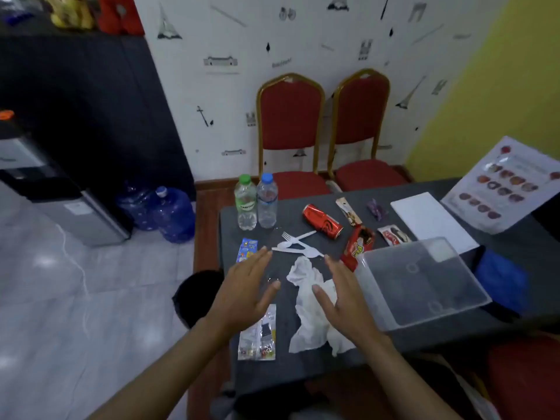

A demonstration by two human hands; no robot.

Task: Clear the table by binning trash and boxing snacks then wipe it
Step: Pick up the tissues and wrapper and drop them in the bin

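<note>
both hands over the dark tabletop [303, 368], holding nothing. left hand [245, 289] and right hand [342, 295] both flat, fingers spread, flanking the crumpled white tissue [309, 301]. plastic cutlery [298, 245] just beyond the fingertips, red can [322, 221] on its side behind it. clear plastic box [421, 283] at right, red snack pack [357, 247] touching its near-left corner. two bottles [256, 201] at far-left edge.

You face a white patterned wall [230, 95], a yellow wall [497, 86], two red chairs [291, 122] and a glossy tiled floor [60, 283].
</note>
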